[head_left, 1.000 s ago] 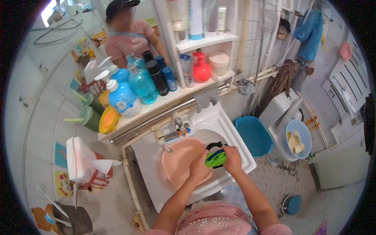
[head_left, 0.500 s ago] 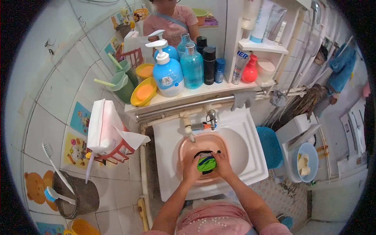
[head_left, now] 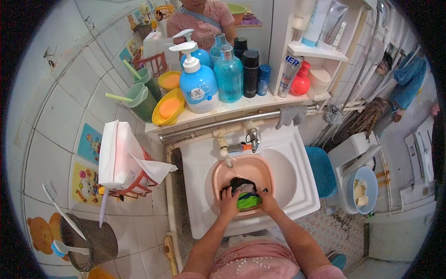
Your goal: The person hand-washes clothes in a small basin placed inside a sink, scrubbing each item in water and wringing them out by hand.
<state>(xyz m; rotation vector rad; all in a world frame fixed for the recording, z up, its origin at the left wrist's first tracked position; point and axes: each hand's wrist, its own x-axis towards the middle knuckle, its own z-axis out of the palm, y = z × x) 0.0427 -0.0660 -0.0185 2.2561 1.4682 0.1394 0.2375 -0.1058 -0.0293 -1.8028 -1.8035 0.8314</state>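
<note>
A pink basin (head_left: 268, 174) sits in the white sink (head_left: 306, 204), under the tap. A bundled cloth (head_left: 249, 200), bright green with black and dark blue parts, is inside the basin near its front side. My left hand (head_left: 229, 203) grips the cloth's left side, fingers over the black part. On the right side, my right hand (head_left: 267, 202) has its fingers curled at the cloth's edge. The undersides of both hands and the thumb tips are partly hidden.
A shelf (head_left: 223, 111) behind the sink bears a blue pump bottle (head_left: 199, 88), a teal bottle (head_left: 228, 76) and a yellow soap dish (head_left: 168, 108). Tissues (head_left: 121, 156) hang left. A blue bucket (head_left: 320, 172) and light blue basin (head_left: 364, 190) stand right.
The view has turned left, then steadied. Both hands have brought the green cloth from over the sink's right part down into the pink basin, and the black part has spread out toward the back.
</note>
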